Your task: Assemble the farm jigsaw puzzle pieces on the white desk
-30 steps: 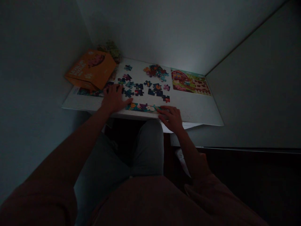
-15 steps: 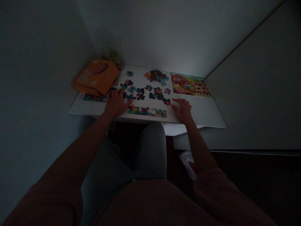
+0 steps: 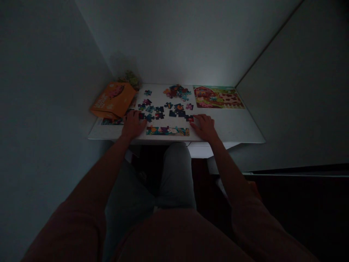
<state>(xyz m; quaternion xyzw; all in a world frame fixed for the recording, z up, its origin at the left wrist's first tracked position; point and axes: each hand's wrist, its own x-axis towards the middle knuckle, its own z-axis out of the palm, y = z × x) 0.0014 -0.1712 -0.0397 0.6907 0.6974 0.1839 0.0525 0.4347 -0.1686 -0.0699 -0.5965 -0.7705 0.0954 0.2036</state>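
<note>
Item: assembled jigsaw strip [image 3: 167, 131], lying mid-table. I am resting my left hand [image 3: 133, 125] at its ten o'clock, fingers splayed, gripping nothing, by loose jigsaw pieces [image 3: 149, 117]; my right hand [image 3: 204, 127] is touching a dark piece [image 3: 189, 118] at two o'clock, fingers unclenched.

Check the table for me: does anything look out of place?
The orange puzzle box sits askew at the left of the white table, partly covering an assembled puzzle section just beside the left hand.

Jigsaw pieces [image 3: 159, 112], flat and face up.
A joined colourful strip [image 3: 167, 131] lies nearest, scattered dark pieces [image 3: 174, 113] sit just behind it, and a small heap [image 3: 177, 91] of pieces lies farther back.
</note>
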